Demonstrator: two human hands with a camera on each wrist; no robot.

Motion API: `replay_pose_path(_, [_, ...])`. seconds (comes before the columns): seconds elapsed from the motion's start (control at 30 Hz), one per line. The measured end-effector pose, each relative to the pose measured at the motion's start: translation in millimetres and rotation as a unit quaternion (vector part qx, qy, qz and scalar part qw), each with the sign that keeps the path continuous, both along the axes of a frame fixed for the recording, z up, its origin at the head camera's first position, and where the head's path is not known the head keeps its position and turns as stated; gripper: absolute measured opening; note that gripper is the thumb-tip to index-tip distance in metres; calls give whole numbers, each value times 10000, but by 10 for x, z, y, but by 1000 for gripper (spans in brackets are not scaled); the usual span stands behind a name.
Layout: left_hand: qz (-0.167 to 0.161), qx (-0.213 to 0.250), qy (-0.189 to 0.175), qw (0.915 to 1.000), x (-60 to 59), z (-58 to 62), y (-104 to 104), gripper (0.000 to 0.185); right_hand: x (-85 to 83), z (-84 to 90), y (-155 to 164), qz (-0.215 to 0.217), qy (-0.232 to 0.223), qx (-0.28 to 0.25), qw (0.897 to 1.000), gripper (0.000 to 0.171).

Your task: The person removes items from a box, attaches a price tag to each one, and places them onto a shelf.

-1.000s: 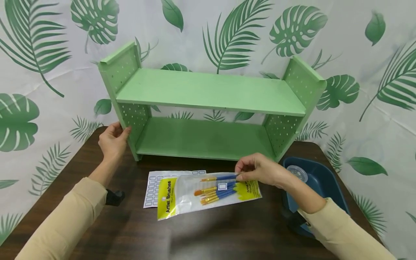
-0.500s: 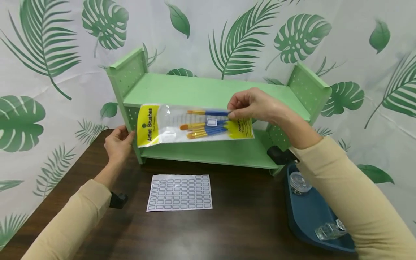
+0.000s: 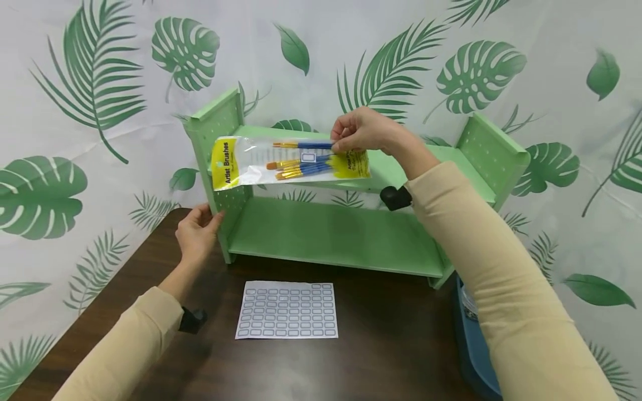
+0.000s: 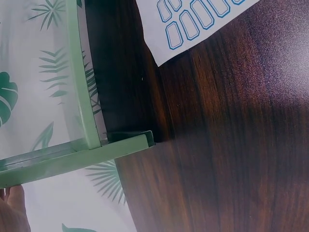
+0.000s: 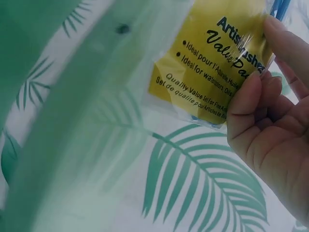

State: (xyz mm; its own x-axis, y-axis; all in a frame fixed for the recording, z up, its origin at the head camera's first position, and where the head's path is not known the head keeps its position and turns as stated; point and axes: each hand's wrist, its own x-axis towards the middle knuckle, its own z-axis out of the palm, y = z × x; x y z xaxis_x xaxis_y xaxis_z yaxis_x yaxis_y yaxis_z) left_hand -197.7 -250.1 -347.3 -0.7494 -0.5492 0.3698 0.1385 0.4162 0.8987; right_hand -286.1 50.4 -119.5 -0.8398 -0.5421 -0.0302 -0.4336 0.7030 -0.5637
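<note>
My right hand (image 3: 363,131) pinches the upper right edge of a clear packet of artist brushes (image 3: 253,161), with yellow ends and several blue-handled brushes inside. The packet hangs in front of the upper level of a green two-tier shelf (image 3: 331,234). Up close in the right wrist view, thumb and fingers grip the packet beside its printed yellow label (image 5: 193,77). My left hand (image 3: 197,234) holds the front edge of the shelf's left side panel, low down. In the left wrist view only part of that hand (image 4: 13,210) shows, at the green panel (image 4: 72,162).
A white sheet of blue-outlined labels (image 3: 287,309) lies on the dark wooden table (image 3: 371,345) in front of the shelf. At the right stands a blue bin (image 3: 473,351), partly hidden by my right sleeve. A leaf-patterned cloth (image 3: 311,33) hangs behind.
My right hand has lifted the brush packet from low over the table up to the shelf's upper level and moved slightly left. My left hand keeps its place on the side panel.
</note>
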Motion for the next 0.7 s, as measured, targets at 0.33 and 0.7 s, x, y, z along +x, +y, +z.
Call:
replay_pose_path(0.33, [-33, -5, -73, 10000, 42, -31, 36, 27, -330, -143, -139, -10, 322, 240, 9992, 7])
replay_pose_path(0.7, [-6, 30, 53, 10000, 21, -12, 18, 26, -352, -267, -316, -312, 938, 348, 9945, 15])
